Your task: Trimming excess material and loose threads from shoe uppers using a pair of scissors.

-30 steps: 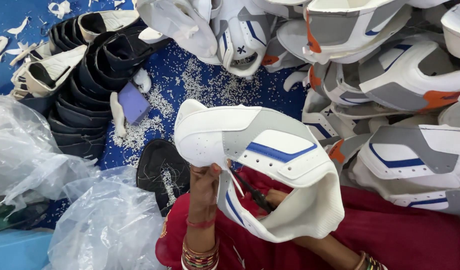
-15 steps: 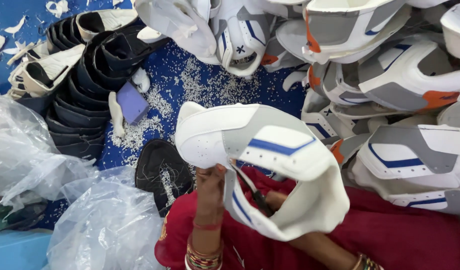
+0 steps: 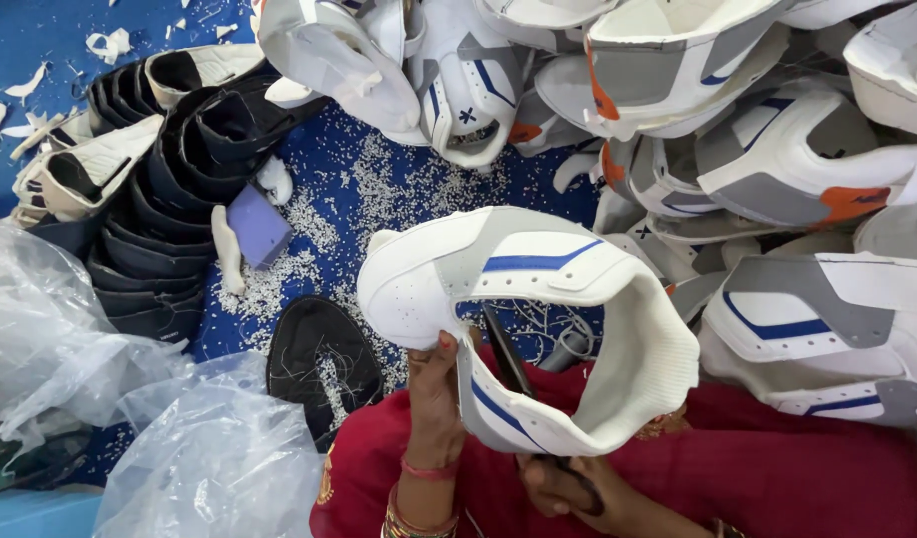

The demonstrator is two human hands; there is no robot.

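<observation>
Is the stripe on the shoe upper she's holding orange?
No, the white shoe upper gripped by the left hand carries a blue stripe.

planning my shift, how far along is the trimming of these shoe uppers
Cannot tell which are finished. White scraps litter the blue floor. In hand: left hand grips a white shoe upper; right hand works scissors inside. A large upper pile remains.

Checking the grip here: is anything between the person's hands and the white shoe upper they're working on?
Nothing visible. The left hand grips the white shoe upper directly; the right hand holds dark scissors reaching inside it.
</observation>
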